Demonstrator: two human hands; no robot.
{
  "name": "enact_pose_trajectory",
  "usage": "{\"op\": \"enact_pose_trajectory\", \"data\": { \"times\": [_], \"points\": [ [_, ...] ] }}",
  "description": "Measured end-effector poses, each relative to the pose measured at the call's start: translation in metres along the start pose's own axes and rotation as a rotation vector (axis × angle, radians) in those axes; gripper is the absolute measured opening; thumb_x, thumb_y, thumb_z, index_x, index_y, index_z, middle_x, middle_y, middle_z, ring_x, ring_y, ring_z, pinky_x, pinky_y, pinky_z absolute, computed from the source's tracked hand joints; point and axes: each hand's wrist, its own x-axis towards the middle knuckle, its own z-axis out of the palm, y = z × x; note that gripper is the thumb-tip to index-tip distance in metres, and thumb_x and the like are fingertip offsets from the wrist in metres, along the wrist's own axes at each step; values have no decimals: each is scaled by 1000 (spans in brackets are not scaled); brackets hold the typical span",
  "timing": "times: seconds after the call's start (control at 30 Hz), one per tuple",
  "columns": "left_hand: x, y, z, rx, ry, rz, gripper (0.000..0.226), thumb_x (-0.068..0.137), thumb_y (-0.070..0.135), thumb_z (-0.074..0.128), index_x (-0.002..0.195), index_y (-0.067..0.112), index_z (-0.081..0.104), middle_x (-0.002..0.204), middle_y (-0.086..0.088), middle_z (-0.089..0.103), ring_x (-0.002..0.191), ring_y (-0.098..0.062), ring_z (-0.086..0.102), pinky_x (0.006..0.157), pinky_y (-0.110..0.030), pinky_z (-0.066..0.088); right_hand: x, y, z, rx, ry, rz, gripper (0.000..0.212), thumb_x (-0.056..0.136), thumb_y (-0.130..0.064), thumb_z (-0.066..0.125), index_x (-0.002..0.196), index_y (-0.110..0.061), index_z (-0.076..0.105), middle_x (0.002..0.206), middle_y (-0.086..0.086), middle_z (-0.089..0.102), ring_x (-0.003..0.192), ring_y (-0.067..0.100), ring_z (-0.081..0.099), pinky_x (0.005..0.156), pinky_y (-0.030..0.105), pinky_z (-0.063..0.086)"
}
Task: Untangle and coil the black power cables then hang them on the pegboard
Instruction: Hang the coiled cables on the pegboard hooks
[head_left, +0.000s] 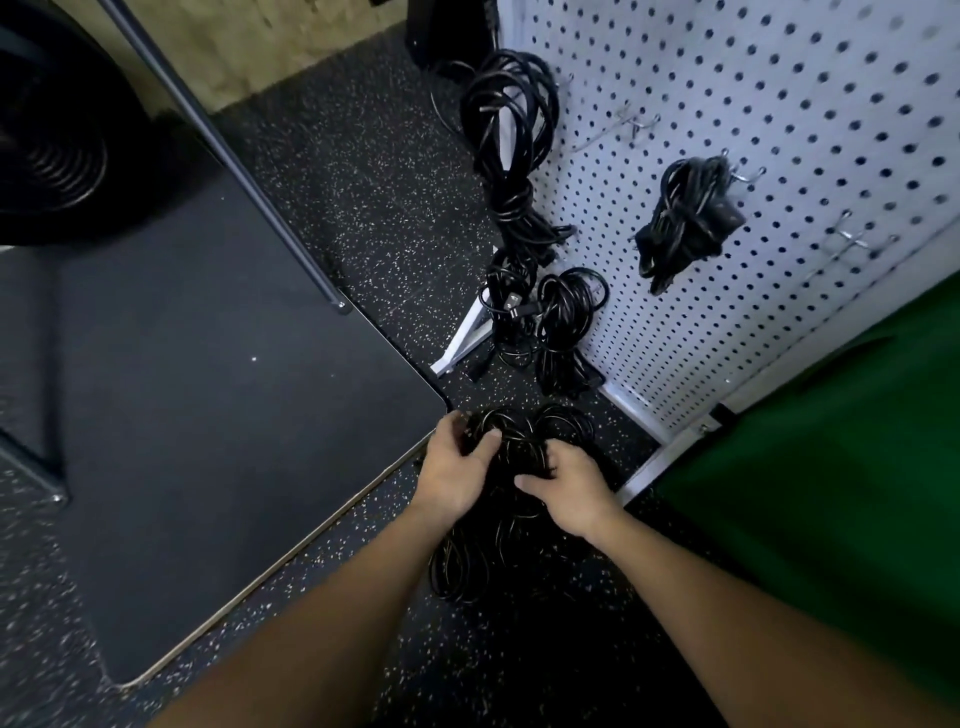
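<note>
The black power cables (511, 483) that matter now are a tangled heap on the speckled floor (363, 171), just below the foot of the pegboard (779, 156), and both hands are in it. The left hand (457, 465) is curled over the upper left of the heap, fingers closed around a few loops; the right hand (569, 488) grips strands at the middle, thumb pressing toward the left hand. Both are grasping cable, neither lies flat or free

The step in hand looks like the untangling. To do it well, I judge it wise to find a plug end first and feed it back through the loops, not to pull the hands apart, since pulling would tighten any knot. No plug shows in this heap, so feeling for one is the likely start

The heap has no clear pointing end. Its long axis runs roughly from the person toward the pegboard, with loose loops spilling out toward the forearms

Further out, two more bundles (545, 322) lie on the floor against the pegboard base, touching each other. A long coil (511, 135), knotted at its waist, hangs at the board's left edge, and a tied bundle (685, 218) hangs from a hook on the board face. Bare hooks (852, 239) stand free to its right. A dark mat (208, 389) lies to the left, green cloth (831, 493) to the right
</note>
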Motion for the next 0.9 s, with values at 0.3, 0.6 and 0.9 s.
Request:
{"op": "enact_pose_trajectory", "data": {
  "times": [0.3,0.6,0.9],
  "points": [
    [-48,67,-14,-291,-207,112,80,90,49,91,152,17,52,109,-11,80,96,-19,79,92,-39,64,-57,-79,-56,200,127,-166,10,98,-23,85,101,-24,75,90,-15,82,84,0,78,77,23,61],
    [-93,158,-47,-281,-217,455,11,112,21,65,123,19,66,86,-9,73,75,-20,69,65,-37,57,-86,-148,-84,174,291,-341,33,105,-53,68,130,-32,67,122,-12,78,115,6,73,104,43,61],
    [-104,196,-30,-283,-99,483,24,113,33,63,136,31,66,126,14,78,121,-5,72,114,-42,53,-98,-183,-85,109,398,-395,35,111,-32,61,146,-34,55,129,-18,71,120,1,68,108,41,59]
  ]
}}
